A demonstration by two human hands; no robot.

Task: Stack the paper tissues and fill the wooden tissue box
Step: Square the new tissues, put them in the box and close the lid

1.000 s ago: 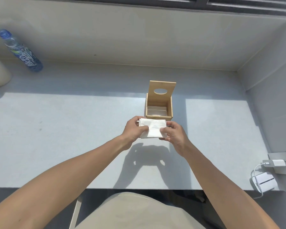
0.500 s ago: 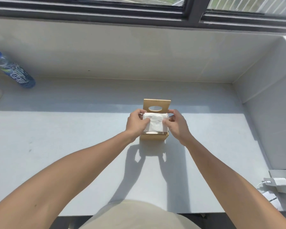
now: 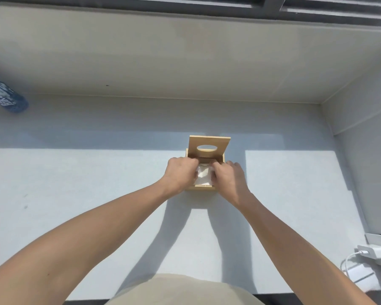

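A small wooden tissue box [image 3: 204, 188] stands on the pale grey table [image 3: 75, 194], its lid [image 3: 209, 142] with an oval hole tipped up at the back. White paper tissues [image 3: 202, 177] lie inside the box, partly hidden by my fingers. My left hand [image 3: 180, 173] reaches in from the left, fingers curled down on the tissues. My right hand [image 3: 228, 178] reaches in from the right, fingers also pressed on the stack. Both hands cover the box's side walls.
A blue-labelled water bottle [image 3: 5, 95] lies at the far left. A white charger [image 3: 374, 252] with its cable sits plugged in at the right edge. Walls close the table at the back and right. The near table edge runs just before my body.
The tissue stack, held above the table a second ago, has been carried forward and lowered into the box. Both hands now push down inside it.
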